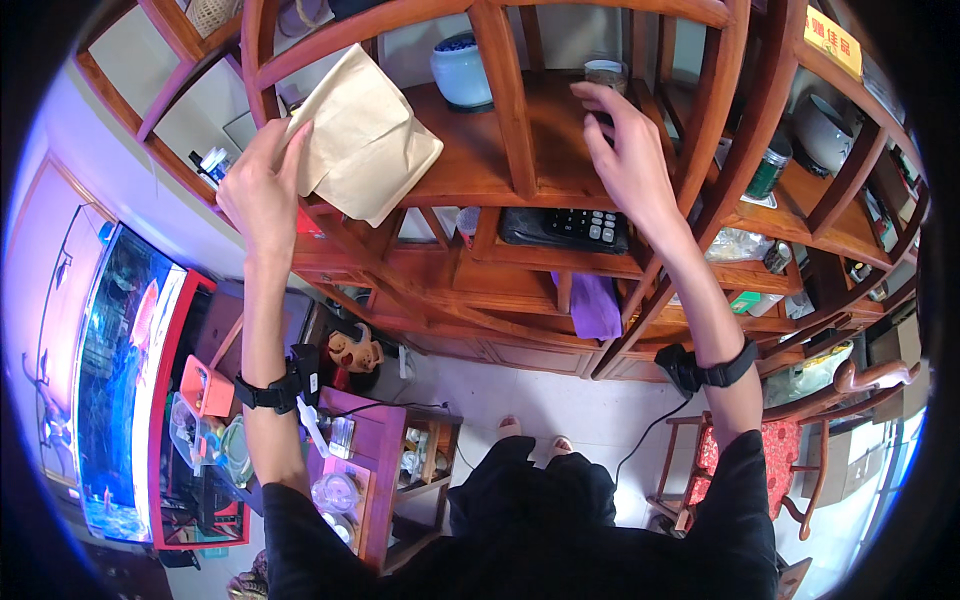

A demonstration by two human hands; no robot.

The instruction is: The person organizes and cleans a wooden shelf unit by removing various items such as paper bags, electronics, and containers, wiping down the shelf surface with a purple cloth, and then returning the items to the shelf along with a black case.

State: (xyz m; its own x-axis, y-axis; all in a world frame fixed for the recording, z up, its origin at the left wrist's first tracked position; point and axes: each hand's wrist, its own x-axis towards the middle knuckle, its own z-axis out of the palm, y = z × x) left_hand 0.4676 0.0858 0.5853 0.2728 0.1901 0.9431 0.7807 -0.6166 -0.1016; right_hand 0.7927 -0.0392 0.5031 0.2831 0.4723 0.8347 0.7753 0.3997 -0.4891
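My left hand (264, 187) pinches the left edge of a folded tan cloth or paper sheet (364, 139), held up in front of a wooden display shelf (469, 184). My right hand (626, 146) reaches into a compartment to the right, its thumb and fingers apart and nothing seen between them. Just beyond its fingertips stands a small jar with a pale lid (605, 73). A white ceramic pot with a blue-patterned top (461, 71) sits on the same shelf level, behind the tan sheet and left of an upright post (506, 105).
Below the shelf lie a black keypad device (562, 229) and a hanging purple cloth (596, 306). A green jar (769, 169) stands in the right compartments. A lit aquarium (124, 375) and a low table (360, 442) are at left, a wooden chair (750, 457) at right.
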